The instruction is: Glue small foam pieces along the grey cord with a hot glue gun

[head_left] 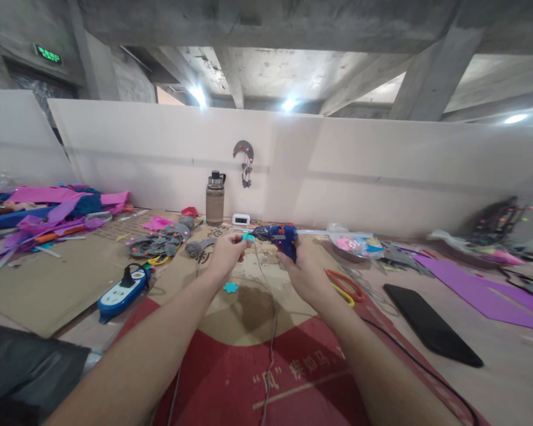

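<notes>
My right hand (295, 263) is wrapped round the handle of a blue hot glue gun (275, 234), held level with its nozzle pointing left. Between the fingertips of my left hand (226, 254) is a small turquoise felt piece (248, 236), right at the nozzle; whether the two touch I cannot tell. Another turquoise felt flower (231, 287) lies on the cardboard below my hands. A thin grey cord (273, 319) runs down from near the felt piece across the red and tan cardboard (222, 367).
At left are a power strip (124, 293), grey felt pieces (160, 239) and purple felt scraps (71, 207). Behind stand a bottle (215, 200) and a small clock (241, 219). To the right lie orange-handled scissors (346, 283), a black phone (430, 322), a bowl (357, 245) and purple felt (479, 290).
</notes>
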### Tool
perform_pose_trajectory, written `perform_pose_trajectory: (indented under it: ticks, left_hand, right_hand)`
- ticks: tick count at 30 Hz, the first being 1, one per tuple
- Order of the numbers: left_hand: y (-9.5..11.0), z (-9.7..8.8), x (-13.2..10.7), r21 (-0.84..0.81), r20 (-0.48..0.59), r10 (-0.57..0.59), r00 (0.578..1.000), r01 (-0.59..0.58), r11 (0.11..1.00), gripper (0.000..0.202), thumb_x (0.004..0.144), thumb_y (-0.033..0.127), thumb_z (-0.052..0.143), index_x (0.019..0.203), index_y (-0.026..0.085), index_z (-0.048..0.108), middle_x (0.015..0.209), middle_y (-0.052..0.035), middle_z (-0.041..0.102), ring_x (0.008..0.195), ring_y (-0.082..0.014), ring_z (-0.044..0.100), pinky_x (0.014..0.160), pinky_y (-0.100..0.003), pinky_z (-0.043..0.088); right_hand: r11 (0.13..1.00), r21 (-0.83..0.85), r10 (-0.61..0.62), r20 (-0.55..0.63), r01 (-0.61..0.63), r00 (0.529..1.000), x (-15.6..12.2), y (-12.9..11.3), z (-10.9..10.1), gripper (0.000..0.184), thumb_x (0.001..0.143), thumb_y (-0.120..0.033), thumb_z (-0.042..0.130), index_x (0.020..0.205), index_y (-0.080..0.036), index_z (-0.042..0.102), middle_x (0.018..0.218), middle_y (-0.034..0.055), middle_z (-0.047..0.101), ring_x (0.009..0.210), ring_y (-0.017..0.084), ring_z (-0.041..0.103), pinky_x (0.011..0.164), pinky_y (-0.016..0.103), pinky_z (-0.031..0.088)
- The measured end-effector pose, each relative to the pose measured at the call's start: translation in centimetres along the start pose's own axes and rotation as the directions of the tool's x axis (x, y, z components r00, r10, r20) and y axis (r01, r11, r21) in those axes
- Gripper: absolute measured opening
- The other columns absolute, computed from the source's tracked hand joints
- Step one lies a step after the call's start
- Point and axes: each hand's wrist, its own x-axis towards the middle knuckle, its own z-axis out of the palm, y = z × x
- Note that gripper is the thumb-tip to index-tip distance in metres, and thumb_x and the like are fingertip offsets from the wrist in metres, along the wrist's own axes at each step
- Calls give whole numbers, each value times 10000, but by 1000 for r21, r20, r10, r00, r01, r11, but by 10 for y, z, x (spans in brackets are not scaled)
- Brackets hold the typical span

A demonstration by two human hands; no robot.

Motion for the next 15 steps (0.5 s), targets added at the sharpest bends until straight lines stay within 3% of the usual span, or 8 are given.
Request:
perform_pose_trajectory:
  ticks: [15]
  left_hand:
    - [2, 1, -2, -9, -10, 3, 1000, -3, 1000, 139, 638, 287, 605, 662, 150, 599, 488, 46, 461, 411, -62, 396, 411, -191, 300]
  right_hand:
    - [1000, 14, -12, -19, 12, 1000, 0, 0, 0, 353, 825, -265, 458, 1173, -209, 472, 1061, 104, 616, 928, 256, 579, 801, 391, 430]
